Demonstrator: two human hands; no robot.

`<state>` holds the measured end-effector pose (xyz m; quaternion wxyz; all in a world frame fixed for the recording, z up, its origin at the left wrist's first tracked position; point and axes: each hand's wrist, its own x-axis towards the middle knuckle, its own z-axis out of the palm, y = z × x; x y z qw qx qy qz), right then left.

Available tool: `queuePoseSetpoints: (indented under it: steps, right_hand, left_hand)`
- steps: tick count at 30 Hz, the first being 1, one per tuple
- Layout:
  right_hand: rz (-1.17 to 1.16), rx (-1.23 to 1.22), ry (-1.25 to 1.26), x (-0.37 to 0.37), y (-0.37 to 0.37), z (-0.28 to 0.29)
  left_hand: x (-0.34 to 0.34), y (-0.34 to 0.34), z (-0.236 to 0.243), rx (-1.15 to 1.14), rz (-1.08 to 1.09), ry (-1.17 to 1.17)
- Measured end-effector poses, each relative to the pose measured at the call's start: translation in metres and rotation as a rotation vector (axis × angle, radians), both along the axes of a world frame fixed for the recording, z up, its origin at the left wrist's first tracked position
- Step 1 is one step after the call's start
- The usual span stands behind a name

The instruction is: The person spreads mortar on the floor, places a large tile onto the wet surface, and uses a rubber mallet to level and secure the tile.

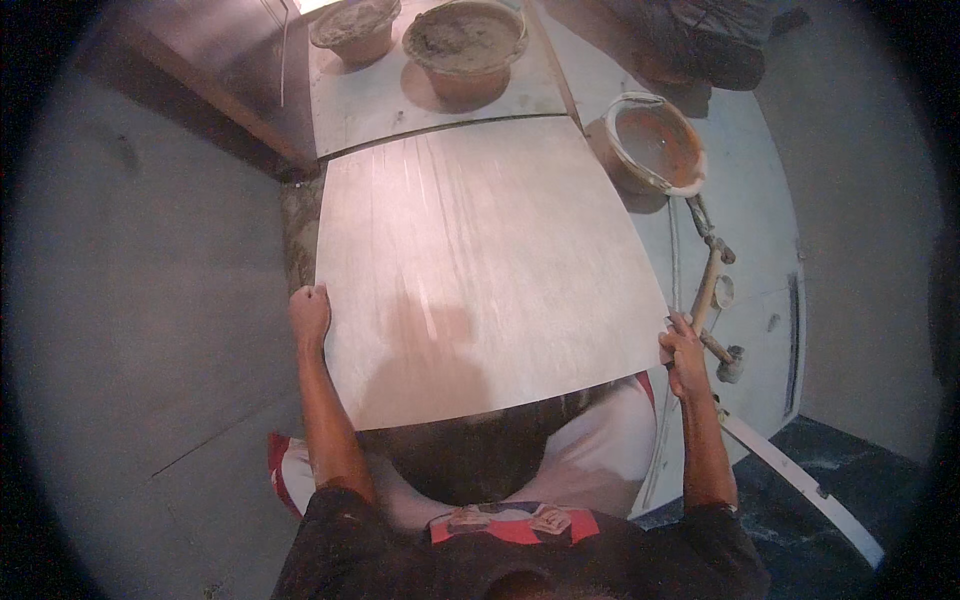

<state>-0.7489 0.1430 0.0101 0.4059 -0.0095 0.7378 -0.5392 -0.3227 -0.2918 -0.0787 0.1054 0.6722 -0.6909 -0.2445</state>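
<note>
Reading from the left, inspection recorded a plain grey surface (150, 300) and, above it, a brown wooden frame (225, 95). The wearer's left hand (311, 315) was at the left edge of a large pale slab (500, 240), its grip clenched on that edge. Beyond the slab's far edge, a smaller bucket (360, 48) stood at the left and a larger bucket (465, 82) just beside it; both contained rough grey material. The slab lay in front of the wearer, its near edge above the lap, and occupied the middle of the view. Its upper face was smooth, with faint lengthwise streaks and a shadow across the near half. The wearer's right hand (684, 357) was at the slab's right edge, close to the near corner, its grip grasping that edge with bent fingers. Farther off on that side, a round bucket (613, 165) with a whitish rim contained cloudy liquid. Another person's dark clothing (700, 35) was visible behind it. A wooden-handled tool (707, 290) lay on the pale floor (755, 310), near the right hand. Lower right, a long white strip (800, 487) crossed dark, veined flooring (850, 478).
</note>
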Motion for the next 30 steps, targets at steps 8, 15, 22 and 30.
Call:
queuePoseSetpoints:
  steps: [8,15,22,30]
  right_hand:
    - [0.004,0.000,0.169,-0.013,-0.005,-0.082]
    - [-0.063,-0.068,0.061,-0.025,-0.009,-0.101]
    - [-0.005,-0.052,0.137,-0.035,-0.008,-0.111]
    - [-0.047,-0.043,0.119,-0.028,-0.022,-0.100]
  left_hand:
    - [-0.010,-0.026,-0.058,-0.099,-0.064,0.003]
    - [-0.031,-0.025,-0.060,-0.027,-0.010,0.038]
    - [-0.039,-0.018,-0.059,-0.040,-0.047,0.000]
    - [-0.039,-0.017,-0.072,-0.097,-0.046,-0.053]
